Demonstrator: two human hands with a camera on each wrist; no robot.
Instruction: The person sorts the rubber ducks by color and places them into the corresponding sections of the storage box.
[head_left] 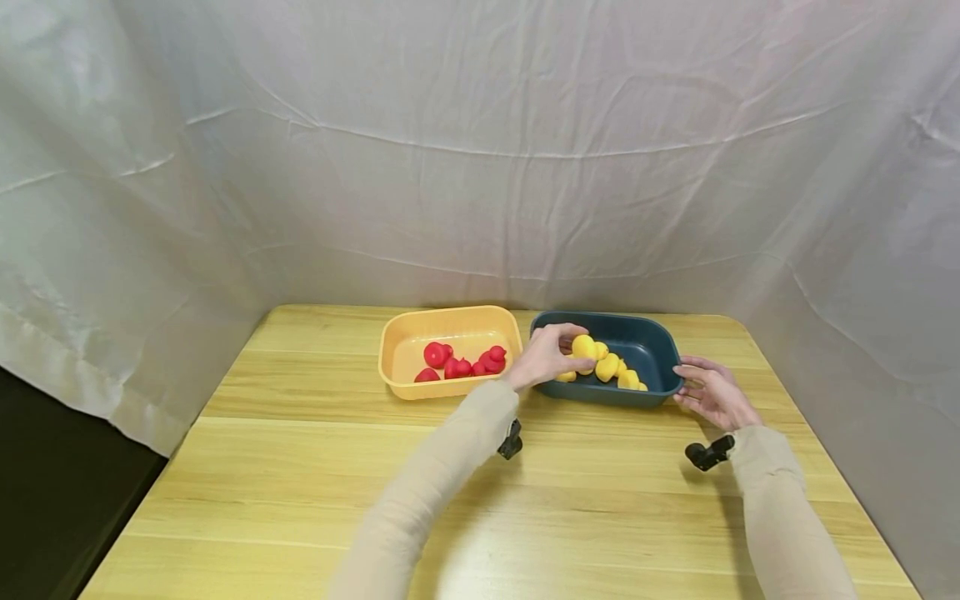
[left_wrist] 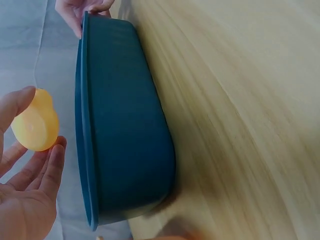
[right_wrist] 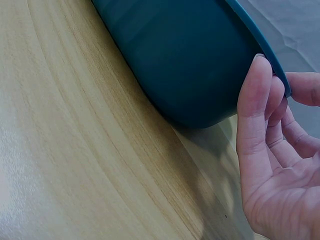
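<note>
My left hand [head_left: 546, 357] holds a yellow rubber duck [head_left: 583, 347] over the left part of the dark blue bin [head_left: 658, 354]. In the left wrist view the duck [left_wrist: 36, 125] sits between thumb and fingertips, beside the bin's rim. Several more yellow ducks [head_left: 607, 367] lie in the bin, partly hidden by the left hand. At the bin's right end, my right hand [head_left: 712, 392] grips the rim. The right wrist view shows its thumb [right_wrist: 256, 95] against the outer wall, just under the lip.
A pale orange bin [head_left: 408, 329] stands left of the blue one, with several red ducks [head_left: 457, 367] inside. Both bins are near the back of the wooden table [head_left: 300, 467]. Grey cloth [head_left: 450, 167] hangs behind and at both sides.
</note>
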